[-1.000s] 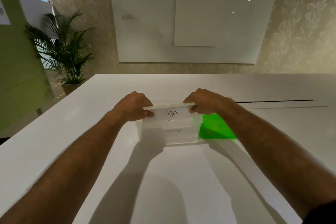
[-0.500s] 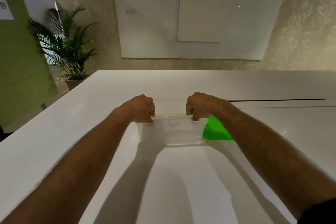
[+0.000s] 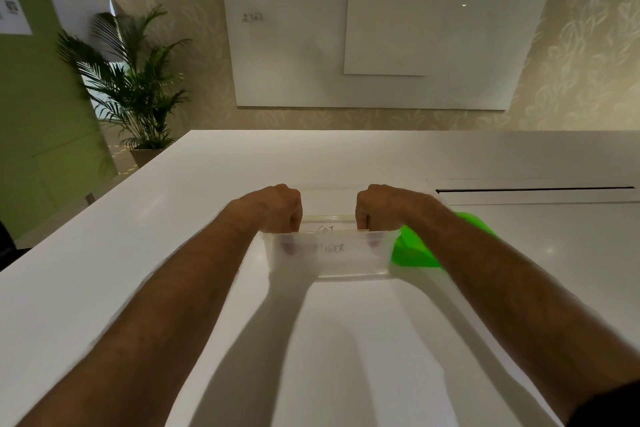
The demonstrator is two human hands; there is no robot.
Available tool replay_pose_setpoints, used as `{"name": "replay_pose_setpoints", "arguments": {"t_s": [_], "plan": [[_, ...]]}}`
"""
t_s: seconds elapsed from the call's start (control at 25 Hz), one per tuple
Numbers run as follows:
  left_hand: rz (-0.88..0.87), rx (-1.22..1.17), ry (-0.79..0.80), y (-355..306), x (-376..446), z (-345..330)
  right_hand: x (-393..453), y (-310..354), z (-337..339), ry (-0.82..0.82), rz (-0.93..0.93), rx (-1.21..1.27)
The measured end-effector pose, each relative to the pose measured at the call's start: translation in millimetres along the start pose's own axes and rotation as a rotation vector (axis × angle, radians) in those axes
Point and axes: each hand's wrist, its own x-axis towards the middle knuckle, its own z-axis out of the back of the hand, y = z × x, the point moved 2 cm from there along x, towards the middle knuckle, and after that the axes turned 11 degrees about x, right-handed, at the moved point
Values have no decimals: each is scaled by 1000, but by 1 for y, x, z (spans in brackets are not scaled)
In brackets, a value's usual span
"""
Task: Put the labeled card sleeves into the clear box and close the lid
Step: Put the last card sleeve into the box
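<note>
Both hands lowering a card sleeve into the clear box on the white worktop.

Left hand (image 3: 277, 208) and right hand (image 3: 377, 206) curled in a clenched grip on the top corners of the "TIGER" sleeve (image 3: 332, 248), fingertips dipped inside the clear box (image 3: 329, 258) and seen through its near wall. Just behind, between the two fists, a second sleeve marked "CAT" (image 3: 325, 228), standing upright in the same box. Beside the right grip, partly hidden by the forearm, a bright green lid (image 3: 414, 250) lying on the worktop (image 3: 173, 236). Box open on top.
</note>
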Motion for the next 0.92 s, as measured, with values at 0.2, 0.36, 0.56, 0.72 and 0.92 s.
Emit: {"name": "replay_pose_setpoints", "arguments": {"t_s": [0.2, 0.36, 0.56, 0.72, 0.92], "plan": [[-1, 45, 46, -4, -2, 3, -1, -1, -1, -1, 5, -5], [-10, 44, 62, -7, -5, 5, -7, 0, -2, -39, 10, 65], [-36, 18, 15, -7, -9, 5, -17, -2, 0, -121, 8, 217], [-32, -228, -231, 1, -20, 4, -32, -12, 5, -430, 7, 427], [198, -794, -646, 13, -44, -16, -54, -29, -24, -841, -176, 890]]}}
